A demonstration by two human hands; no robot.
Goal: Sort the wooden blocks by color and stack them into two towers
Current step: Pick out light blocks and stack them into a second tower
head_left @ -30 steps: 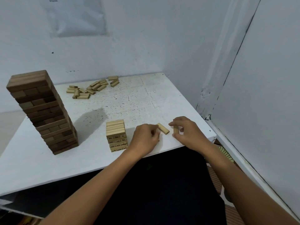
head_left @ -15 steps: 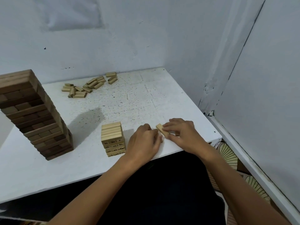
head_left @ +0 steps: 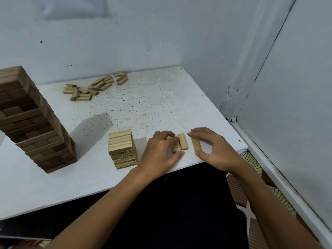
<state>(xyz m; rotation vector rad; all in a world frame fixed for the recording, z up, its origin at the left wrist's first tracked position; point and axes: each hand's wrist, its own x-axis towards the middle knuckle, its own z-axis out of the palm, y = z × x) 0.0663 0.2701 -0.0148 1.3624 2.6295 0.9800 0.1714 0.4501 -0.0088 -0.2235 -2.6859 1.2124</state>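
Observation:
A tall dark-brown block tower [head_left: 34,123] stands at the left of the white table [head_left: 152,105]. A short light-wood tower [head_left: 122,149] rises near the front edge. Right of it, three light blocks lie side by side on the table. My left hand [head_left: 159,151] pinches two light blocks [head_left: 181,144] between thumb and fingers. My right hand [head_left: 213,148] grips a third light block [head_left: 196,145] at both ends, a small gap away from the pair.
A loose pile of several light blocks [head_left: 93,87] lies at the table's back, near the wall. Grey walls close in behind and to the right. The table's front edge runs just under my hands.
One second ago my hands held blocks at different angles. Now the blocks lie parallel on the table, two under my left fingers, one under my right. The view shifted right.

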